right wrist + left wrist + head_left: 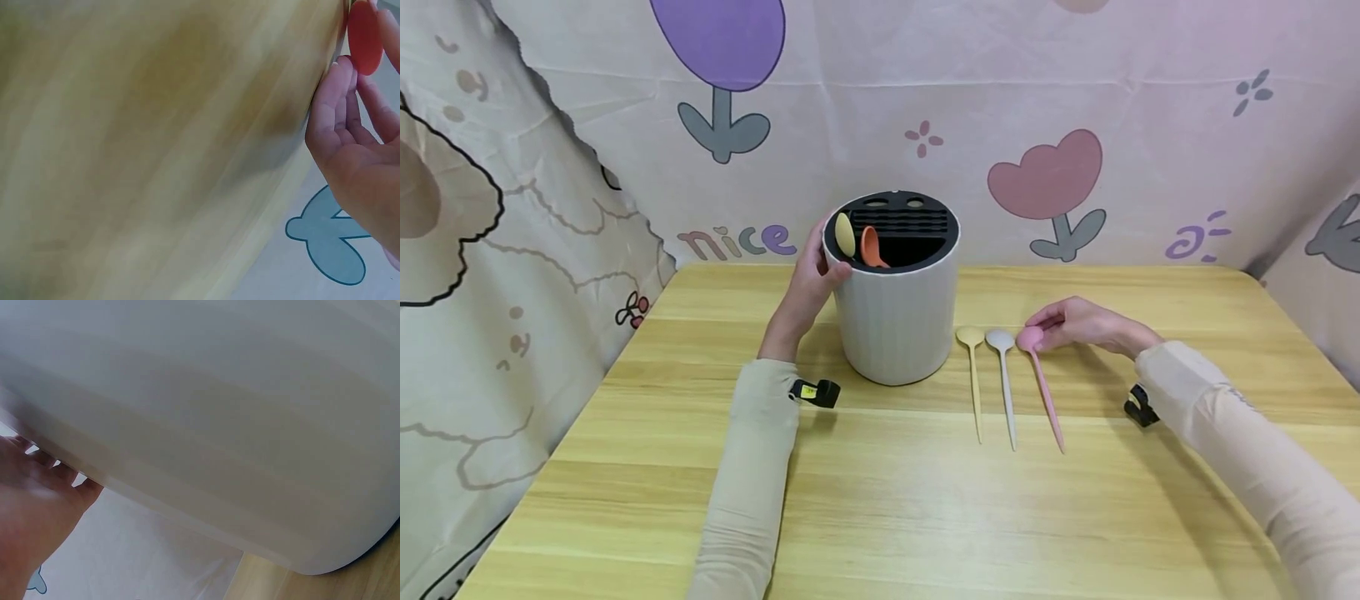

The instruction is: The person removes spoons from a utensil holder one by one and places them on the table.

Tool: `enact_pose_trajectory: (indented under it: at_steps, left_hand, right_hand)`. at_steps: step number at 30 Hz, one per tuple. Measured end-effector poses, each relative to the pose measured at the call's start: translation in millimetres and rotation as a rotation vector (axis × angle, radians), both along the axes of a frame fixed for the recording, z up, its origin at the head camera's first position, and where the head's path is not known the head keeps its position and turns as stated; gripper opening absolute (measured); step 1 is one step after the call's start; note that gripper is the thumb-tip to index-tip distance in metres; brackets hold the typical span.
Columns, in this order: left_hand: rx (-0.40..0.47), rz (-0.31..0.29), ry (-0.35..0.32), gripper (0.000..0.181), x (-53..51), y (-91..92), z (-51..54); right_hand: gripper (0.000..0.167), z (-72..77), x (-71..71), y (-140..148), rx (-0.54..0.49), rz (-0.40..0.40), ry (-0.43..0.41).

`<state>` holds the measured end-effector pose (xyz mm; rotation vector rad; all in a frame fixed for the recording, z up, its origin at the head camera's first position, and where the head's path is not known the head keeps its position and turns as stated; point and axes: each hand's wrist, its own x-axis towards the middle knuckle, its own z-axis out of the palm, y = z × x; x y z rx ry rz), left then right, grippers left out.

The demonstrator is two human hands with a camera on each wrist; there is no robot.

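Note:
My left hand (808, 283) holds the white ribbed utensil holder (895, 325) by its left side, thumb near the rim. In the left wrist view its fingers (44, 456) lie against the holder's wall (219, 425). With my right hand (1086, 323) I pinch the head of a pink spoon (1028, 338) lying on the table; that head (365, 37) looks red in the right wrist view. To its left lie a grey spoon (1000, 339) and a yellow spoon (970, 336), handles toward me. Inside the holder stand a pale yellow spoon (845, 235) and an orange spoon (870, 246).
The holder's black top insert (910, 221) has slots, round holes and a large opening at the front. Beneath everything is a light wooden table (887, 500). A printed cloth (865, 108) hangs behind its far edge and along the sides.

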<state>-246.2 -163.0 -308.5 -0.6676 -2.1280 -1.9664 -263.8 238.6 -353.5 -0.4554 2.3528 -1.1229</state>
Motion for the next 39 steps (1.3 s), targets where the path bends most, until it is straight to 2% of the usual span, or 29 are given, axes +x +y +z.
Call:
enact_pose_trajectory:
  at_steps: [10,21,28,35,39]
  left_hand:
    - [0.01,-0.005,0.002,0.134,-1.7,-0.3,-0.2]
    - [0.008,-0.009,0.009,0.135,-2.2,0.4,0.9]
    - [-0.012,-0.001,-0.004,0.133,-1.5,0.9,2.0]
    - [0.003,-0.01,-0.011,0.133,-2.2,0.2,0.7]
    - [0.013,-0.011,-0.004,0.133,-2.3,-0.3,-0.2]
  right_hand:
    - [0.05,-1.8,1.1,-2.2,0.039,-0.004,0.042]
    - [0.048,0.1,3.0,-4.1,0.053,-0.018,0.044]
    - [0.052,-0.9,5.1,-1.6,0.031,-0.024,0.04]
    - [0.046,0.7,6.4,3.4,0.011,-0.079,0.004]
    - [0.043,4.4,9.8,1.5,-0.036,-0.116,0.019]
